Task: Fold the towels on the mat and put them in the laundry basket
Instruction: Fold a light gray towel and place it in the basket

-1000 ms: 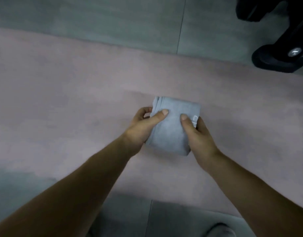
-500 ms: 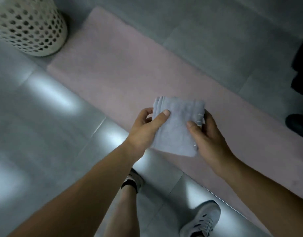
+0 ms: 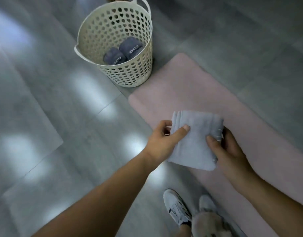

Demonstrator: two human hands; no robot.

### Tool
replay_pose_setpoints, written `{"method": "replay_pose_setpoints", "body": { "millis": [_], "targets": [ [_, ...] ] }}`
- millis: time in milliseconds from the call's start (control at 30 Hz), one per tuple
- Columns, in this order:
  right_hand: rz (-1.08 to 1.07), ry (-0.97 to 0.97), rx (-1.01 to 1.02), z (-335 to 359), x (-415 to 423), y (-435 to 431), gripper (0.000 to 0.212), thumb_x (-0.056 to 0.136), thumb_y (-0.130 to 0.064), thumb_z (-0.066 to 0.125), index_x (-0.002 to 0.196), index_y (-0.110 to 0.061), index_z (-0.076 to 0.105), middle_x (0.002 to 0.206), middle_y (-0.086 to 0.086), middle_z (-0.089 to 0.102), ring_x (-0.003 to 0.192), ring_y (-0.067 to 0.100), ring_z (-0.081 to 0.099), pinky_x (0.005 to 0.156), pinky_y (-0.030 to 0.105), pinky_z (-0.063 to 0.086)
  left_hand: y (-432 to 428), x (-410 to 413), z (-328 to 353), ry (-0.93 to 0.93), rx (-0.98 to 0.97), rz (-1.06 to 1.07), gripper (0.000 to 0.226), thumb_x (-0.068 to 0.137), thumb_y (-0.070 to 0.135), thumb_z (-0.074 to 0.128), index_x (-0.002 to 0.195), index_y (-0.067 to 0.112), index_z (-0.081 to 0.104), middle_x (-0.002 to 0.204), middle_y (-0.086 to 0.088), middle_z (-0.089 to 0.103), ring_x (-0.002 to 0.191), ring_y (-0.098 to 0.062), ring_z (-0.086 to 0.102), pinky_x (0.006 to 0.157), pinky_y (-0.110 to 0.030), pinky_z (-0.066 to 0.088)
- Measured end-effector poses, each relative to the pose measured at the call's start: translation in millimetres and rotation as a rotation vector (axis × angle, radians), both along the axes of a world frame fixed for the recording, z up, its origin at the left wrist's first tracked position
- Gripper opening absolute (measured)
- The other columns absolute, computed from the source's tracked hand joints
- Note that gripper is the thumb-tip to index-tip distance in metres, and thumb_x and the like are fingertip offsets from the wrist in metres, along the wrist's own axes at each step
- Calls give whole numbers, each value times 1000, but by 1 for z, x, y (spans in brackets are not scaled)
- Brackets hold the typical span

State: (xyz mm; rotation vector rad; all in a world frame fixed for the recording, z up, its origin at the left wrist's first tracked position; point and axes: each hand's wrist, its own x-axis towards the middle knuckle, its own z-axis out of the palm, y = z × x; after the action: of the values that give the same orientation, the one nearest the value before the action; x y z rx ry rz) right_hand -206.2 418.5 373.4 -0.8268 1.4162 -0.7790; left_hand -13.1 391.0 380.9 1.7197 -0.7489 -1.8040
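I hold a folded light grey towel point(image 3: 195, 142) in the air, above the near left end of the pink mat point(image 3: 207, 93). My left hand point(image 3: 162, 141) grips its left edge, thumb on top. My right hand point(image 3: 227, 149) grips its right edge, thumb across the front. The cream perforated laundry basket point(image 3: 96, 40) stands on the floor beyond the mat's left end, up and to the left of the towel. Two folded dark grey towels point(image 3: 123, 51) lie at its bottom.
Glossy grey tiled floor point(image 3: 44, 117) surrounds the mat and basket. My feet in white sneakers point(image 3: 178, 207) stand at the mat's near edge, below the towel.
The towel has been lifted off the mat in both hands. The view has swung left, bringing the basket into full sight ahead.
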Motion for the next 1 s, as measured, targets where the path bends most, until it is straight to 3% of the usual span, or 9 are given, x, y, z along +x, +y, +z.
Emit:
{"method": "replay_pose_setpoints", "body": {
  "millis": [100, 233, 367, 467, 633, 733, 867, 1000],
  "targets": [
    [14, 84, -24, -7, 49, -50, 36, 98, -30, 56, 134, -30, 51, 104, -18, 70, 90, -5, 67, 65, 11, 50, -49, 47, 1, -49, -21, 5, 54, 75, 53, 80, 115, 23, 62, 112, -4, 71, 92, -12, 72, 74, -23, 58],
    [-18, 126, -38, -18, 110, -122, 37, 97, -35, 59, 133, -35, 52, 112, -18, 69, 96, -4, 67, 72, 16, 52, -125, 103, -6, -62, -28, -12, 40, 85, 47, 74, 116, 26, 59, 112, 3, 70, 98, -9, 70, 81, -24, 58],
    [-58, 153, -9, -40, 170, -197, 40, 96, -34, 60, 135, -37, 50, 107, -13, 71, 92, 0, 69, 67, 15, 53, -208, 157, -29, -126, -50, -4, 36, 86, 40, 75, 114, 22, 62, 111, 0, 71, 93, -9, 70, 76, -22, 58],
    [-117, 170, 36, -62, 210, -247, 46, 96, -33, 63, 138, -38, 46, 98, -11, 71, 84, 0, 70, 61, 12, 51, -265, 195, -54, -143, -13, -103, 38, 87, 44, 73, 117, 24, 61, 113, 2, 71, 91, -7, 71, 75, -20, 59],
    [-172, 192, 31, -102, 277, -319, 50, 96, -33, 63, 141, -28, 42, 93, -13, 68, 74, -8, 66, 57, 9, 46, -356, 258, -96, -236, -56, -242, 39, 84, 54, 73, 111, 27, 65, 104, 6, 72, 92, -10, 71, 82, -30, 59],
    [-205, 185, -6, -121, 314, -361, 58, 97, -31, 62, 147, -24, 34, 106, -12, 65, 82, -11, 65, 62, 7, 47, -407, 288, -123, -254, -92, -273, 41, 80, 57, 74, 108, 25, 70, 102, 5, 74, 93, -11, 72, 80, -32, 59],
    [-245, 243, -41, -149, 350, -419, 61, 96, -33, 63, 148, -30, 32, 121, -9, 66, 95, -4, 67, 73, 14, 54, -473, 321, -159, -219, -108, -313, 36, 88, 48, 72, 108, 18, 73, 99, 0, 76, 86, -8, 71, 67, -23, 56],
    [-192, 358, -14, -191, 372, -469, 64, 94, -43, 62, 148, -40, 29, 134, -14, 59, 111, 1, 63, 89, 21, 55, -529, 349, -211, -200, -105, -393, 49, 85, 52, 73, 107, 9, 71, 97, -12, 72, 88, -18, 69, 77, -34, 55]
  ]
}}
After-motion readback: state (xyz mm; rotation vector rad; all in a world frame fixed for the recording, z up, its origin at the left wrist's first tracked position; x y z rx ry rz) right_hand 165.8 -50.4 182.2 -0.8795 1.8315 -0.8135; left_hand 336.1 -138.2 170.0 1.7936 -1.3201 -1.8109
